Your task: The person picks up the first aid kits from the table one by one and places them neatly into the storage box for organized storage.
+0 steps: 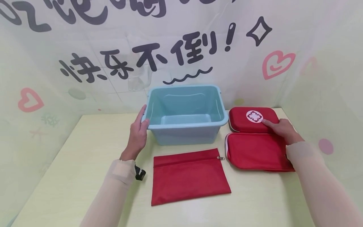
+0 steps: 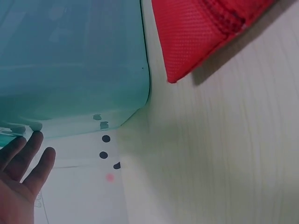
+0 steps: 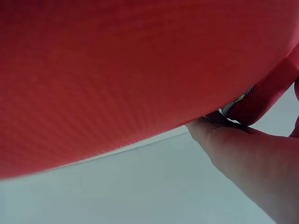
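Note:
My left hand is at the left side of a light blue plastic tub, thumb at the front corner of its rim. In the left wrist view the fingers are fairly straight and spread, tips against the tub's outer wall. My right hand holds a red first-aid case with a white cross emblem at its right end, thumb on its top. In the right wrist view the case fills the upper part, beside a strap; the other fingers are mostly hidden.
In front of the case lies a red zipped bag, under my right forearm. A flat red zipper pouch lies before the tub on the pale table. The wall sheet with large lettering stands close behind.

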